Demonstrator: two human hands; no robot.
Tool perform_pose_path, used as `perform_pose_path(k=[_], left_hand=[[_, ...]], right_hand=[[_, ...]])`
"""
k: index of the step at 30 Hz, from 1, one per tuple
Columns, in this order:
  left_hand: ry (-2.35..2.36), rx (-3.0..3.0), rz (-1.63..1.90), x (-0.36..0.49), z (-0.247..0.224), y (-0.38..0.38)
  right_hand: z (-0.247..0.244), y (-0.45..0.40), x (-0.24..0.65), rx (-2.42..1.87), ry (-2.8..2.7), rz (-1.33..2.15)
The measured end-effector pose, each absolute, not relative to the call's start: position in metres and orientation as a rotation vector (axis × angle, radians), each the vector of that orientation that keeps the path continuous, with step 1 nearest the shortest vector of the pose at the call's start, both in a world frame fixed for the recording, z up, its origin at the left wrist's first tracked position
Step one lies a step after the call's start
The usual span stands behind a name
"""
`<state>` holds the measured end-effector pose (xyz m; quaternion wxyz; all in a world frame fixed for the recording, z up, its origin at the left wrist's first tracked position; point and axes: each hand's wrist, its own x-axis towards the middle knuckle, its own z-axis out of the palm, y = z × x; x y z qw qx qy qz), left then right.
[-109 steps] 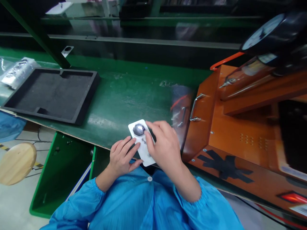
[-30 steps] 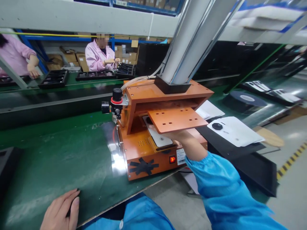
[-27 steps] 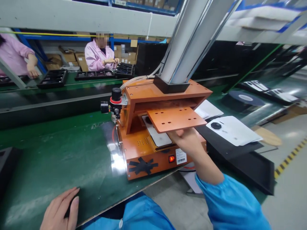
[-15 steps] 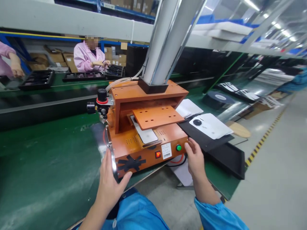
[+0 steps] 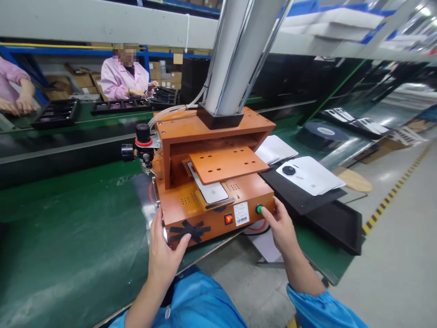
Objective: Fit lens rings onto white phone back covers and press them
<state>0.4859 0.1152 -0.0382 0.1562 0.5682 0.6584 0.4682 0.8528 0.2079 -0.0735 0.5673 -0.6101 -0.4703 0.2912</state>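
An orange press machine [image 5: 191, 207] stands in front of me on the green bench. Spread around its left front corner, my left hand [image 5: 165, 248] has its thumb on black tape [image 5: 190, 231] and its fingers along the side. My right hand [image 5: 283, 228] is at the right front corner, fingers apart, thumb tip on the green button [image 5: 259, 209]. Neither hand holds anything loose. Under the raised orange plate [image 5: 228, 166], a white phone-shaped panel [image 5: 213, 192] lies in a holder, its far end partly covered. A red switch [image 5: 228, 219] glows on the front.
White phone back covers [image 5: 310, 177] lie on a black tray [image 5: 334, 228] at right, with more white sheets [image 5: 276, 150] behind. A black pressure regulator [image 5: 143, 141] juts out at left. Two people in pink, one [image 5: 119, 79] seated, work across the bench.
My right thumb has moved onto the green button. The left thumb has shifted up onto the black tape. The view has turned slightly; the panel stays in its holder.
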Motion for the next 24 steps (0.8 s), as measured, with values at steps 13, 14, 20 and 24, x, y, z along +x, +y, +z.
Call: perform_pose_path(k=[13, 14, 20, 24], left_hand=[[1.936, 1.647, 1.321, 0.490, -0.037, 0.119], [1.916, 1.656, 1.280, 0.484, -0.036, 0.116], [1.914, 1.723, 1.182, 0.395, -0.006, 0.106], [2.050, 1.865, 1.078, 0.312, 0.008, 0.130]], right_hand=[[-0.076, 0.211, 0.865, -1.492, -1.173, 0.659], [-0.078, 0.214, 0.869, -1.466, -1.139, 0.680], [-0.080, 0.250, 0.876, -1.280, -0.824, 0.698], [-0.078, 0.276, 0.871, -1.254, -0.672, 0.657]])
